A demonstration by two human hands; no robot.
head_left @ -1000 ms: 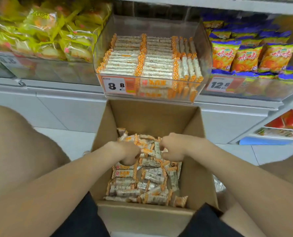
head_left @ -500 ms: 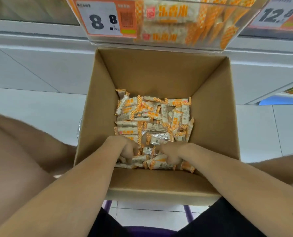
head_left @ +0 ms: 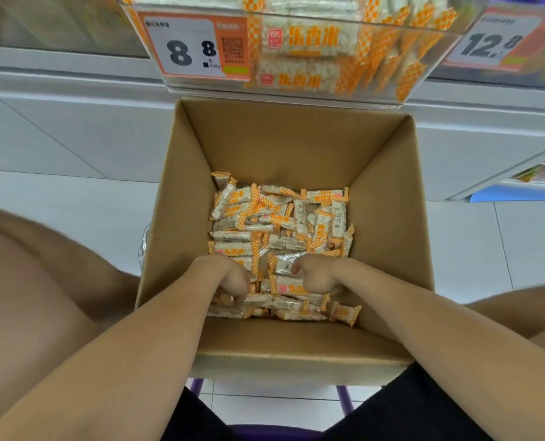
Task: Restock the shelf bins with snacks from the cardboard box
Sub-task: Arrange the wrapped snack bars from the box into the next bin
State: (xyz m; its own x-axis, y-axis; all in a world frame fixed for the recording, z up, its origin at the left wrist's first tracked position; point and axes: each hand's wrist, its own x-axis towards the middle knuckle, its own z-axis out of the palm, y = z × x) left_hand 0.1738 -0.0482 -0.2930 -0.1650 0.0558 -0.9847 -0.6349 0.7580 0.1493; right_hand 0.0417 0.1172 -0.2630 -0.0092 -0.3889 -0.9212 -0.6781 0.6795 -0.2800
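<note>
Both forearms reach forward and down, converging. The left hand and right hand sit close together, knuckles up, fingers curled downward; whether they grip anything is hidden.

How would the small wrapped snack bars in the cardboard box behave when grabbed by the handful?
The snack bars likely slide apart: their wrappers look glossy and they lie loose. Probably light and stiff, since each lies straight in the pile.

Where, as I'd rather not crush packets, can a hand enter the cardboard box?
Bare: against the far wall of the brown cardboard box, above orange-and-white snack packets. Crowded: near edge, where left hand and right hand grip packets.
</note>
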